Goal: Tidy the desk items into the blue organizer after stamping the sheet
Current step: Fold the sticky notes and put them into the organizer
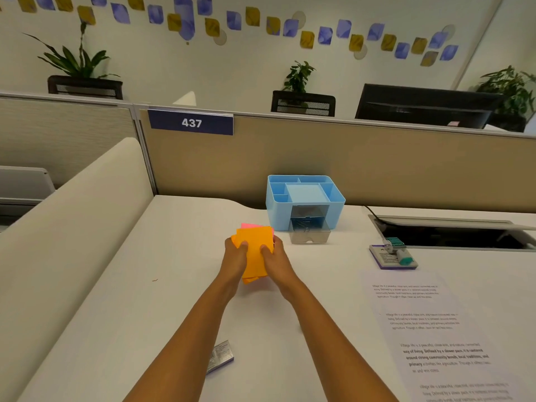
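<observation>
Both hands hold a loose stack of orange sticky notes with a pink one showing at its far edge. My left hand grips the stack's left side and my right hand grips its right side, just above the white desk. The blue organizer stands a short way beyond them against the partition, its small clear drawer pulled out with metal clips inside. A printed sheet lies at the right. A stamp rests on its ink pad beyond the sheet.
A small silver-and-purple box lies on the desk near my left forearm. An open cable hatch is sunk into the desk at the right. A beige partition with a "437" sign closes the back; a curved divider borders the left.
</observation>
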### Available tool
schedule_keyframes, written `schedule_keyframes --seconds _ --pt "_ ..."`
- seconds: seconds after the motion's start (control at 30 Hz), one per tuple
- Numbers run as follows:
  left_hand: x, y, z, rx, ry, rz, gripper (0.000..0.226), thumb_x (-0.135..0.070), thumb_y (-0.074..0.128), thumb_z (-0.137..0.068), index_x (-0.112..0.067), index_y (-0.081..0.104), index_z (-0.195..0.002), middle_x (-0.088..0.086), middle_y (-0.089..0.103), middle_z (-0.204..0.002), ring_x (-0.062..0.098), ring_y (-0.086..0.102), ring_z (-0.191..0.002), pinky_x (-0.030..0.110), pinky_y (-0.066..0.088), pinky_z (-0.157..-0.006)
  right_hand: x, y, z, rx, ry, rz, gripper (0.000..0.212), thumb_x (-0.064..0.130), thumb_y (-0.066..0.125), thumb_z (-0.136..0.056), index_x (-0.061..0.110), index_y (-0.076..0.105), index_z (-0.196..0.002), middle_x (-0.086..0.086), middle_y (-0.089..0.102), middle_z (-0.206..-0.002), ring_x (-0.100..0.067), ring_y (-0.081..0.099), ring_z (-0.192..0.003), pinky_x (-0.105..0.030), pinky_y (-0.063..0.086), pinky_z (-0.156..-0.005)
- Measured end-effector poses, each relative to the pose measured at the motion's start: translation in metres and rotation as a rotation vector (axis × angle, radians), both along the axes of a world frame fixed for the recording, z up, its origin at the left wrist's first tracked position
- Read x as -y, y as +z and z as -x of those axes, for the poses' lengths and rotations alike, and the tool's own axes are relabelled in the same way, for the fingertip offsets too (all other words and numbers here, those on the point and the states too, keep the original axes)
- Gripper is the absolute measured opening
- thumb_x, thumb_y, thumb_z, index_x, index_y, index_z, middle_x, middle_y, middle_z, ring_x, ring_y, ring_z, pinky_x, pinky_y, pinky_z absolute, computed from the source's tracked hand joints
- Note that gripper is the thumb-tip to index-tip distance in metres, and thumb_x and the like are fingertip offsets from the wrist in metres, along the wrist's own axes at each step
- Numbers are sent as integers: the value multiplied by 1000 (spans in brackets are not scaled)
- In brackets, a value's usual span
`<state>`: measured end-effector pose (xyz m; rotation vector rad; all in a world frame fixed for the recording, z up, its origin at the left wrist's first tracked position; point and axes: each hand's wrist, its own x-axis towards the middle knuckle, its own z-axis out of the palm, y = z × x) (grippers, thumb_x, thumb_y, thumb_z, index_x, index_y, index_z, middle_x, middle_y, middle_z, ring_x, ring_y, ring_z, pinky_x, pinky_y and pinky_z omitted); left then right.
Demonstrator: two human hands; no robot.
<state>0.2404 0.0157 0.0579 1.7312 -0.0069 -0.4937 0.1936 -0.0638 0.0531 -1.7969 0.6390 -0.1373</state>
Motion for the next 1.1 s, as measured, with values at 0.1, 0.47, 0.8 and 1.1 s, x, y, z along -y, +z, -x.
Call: schedule_keyframes --seconds 0.1,0.47,0.8,1.1 --pt "1 -2 5 55 -58 -30 53 -31 34 -98 -10 16 -144 13 28 -149 35 37 -132 47 35 -107 -1 -2 4 12 8 2 56 31 35 -101 15 10 -148 -7 25 -154 -29 36 -136 -40 38 -107" --pt "-7 -20 10 250 -70 -65 44 -26 42 -96 -18 24 -136 11 38 -141 31 44 -125 48 43 -103 -1 -17 16 57 72 91 57 30 34 -101 19 6 -149 -2 21 -155 -23 32 -140 -35 34 -111" --pt "-4 -25 14 270 -142 -67 44 -22 31 -99 -9 16 -139 12 28 -148 29 38 -131 42 39 -105 4 -25 18 -8 80 172 43 27 28 -103 16 23 -143 -4 34 -150 -22 42 -133 -33 37 -108" --pt "-1 -16 2 264 -259 -109 50 -27 35 -98 -13 14 -141 10 28 -147 30 41 -129 42 43 -100 29 13 12 244 79 245 43 20 50 -96 24 36 -136 -2 48 -138 -11 47 -118 -27 44 -96"
